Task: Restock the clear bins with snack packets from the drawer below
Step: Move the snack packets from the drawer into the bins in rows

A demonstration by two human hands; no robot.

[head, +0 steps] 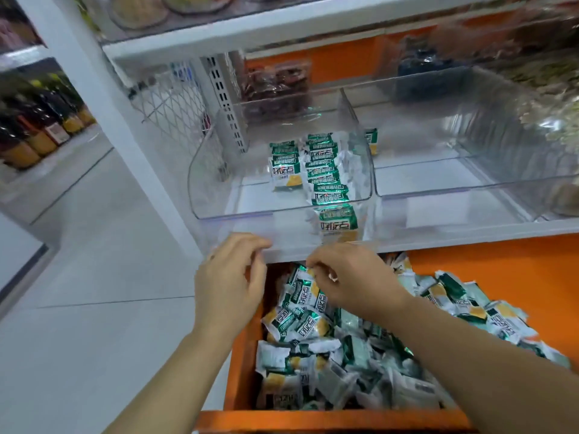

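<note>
The left hand (228,280) is hovering with loosely curled fingers, holding nothing, just below the front edge of the white shelf (470,238). The right hand (354,283) is bending its fingers onto a top packet (302,286) of the snack packets (344,355) filling the open orange drawer (501,270); whether it is really gripping it, I cannot tell. Above, a row of packets (324,173) is lying inside the left clear bin (213,183).

Bare left hand (228,277) and right hand (354,283), forearms uncovered.
</note>
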